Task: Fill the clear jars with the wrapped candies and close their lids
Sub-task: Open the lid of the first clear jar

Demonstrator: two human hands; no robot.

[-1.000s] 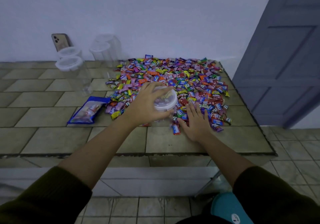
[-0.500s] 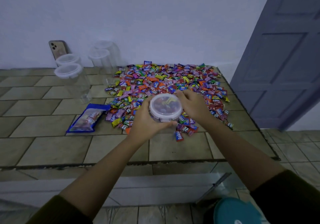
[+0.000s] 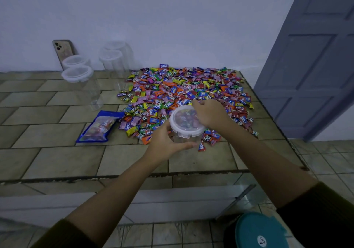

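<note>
Closing step: left grip (image 3: 165, 144) curls round the filled jar (image 3: 182, 140), right grip (image 3: 209, 116) curls over its lid (image 3: 186, 121); next, the lid likely needs pressing down all round.

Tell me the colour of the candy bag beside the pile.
The candy bag is blue; head view.

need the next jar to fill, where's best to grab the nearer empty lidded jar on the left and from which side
Probably wrap the clear round wall just under the lid of the nearer empty jar, coming from its near side. It stands upright, a second lidded jar crowds it behind, and the lid's wider rim would stop a slip.
</note>
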